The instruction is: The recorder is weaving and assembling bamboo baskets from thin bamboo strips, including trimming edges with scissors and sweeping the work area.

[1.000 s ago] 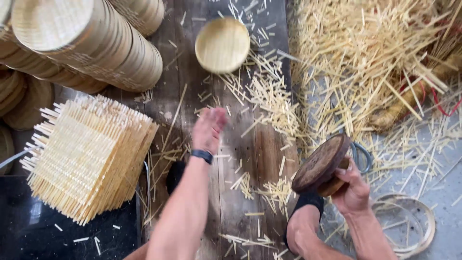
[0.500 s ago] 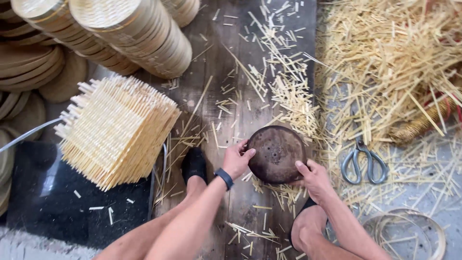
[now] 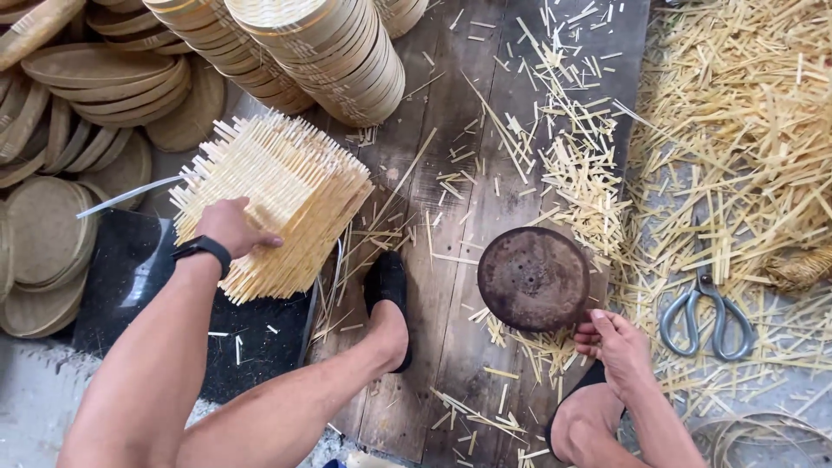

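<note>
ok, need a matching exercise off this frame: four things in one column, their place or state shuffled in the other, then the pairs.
Things:
1. stack of woven mats
2. round dark mould
3. scissors
4. leaning stack of round trays

Places or states:
A. lying among the loose bamboo strips, far right
B. under the left hand
C. top middle, on the planks
D. held at its lower edge by the right hand

Pairs: 1-B, 2-D, 3-A, 4-C

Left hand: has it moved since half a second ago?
Yes. The left hand has left the rim of the dark round mould and gone left across the planks to the stack of woven bamboo mats, where it now rests.
</note>
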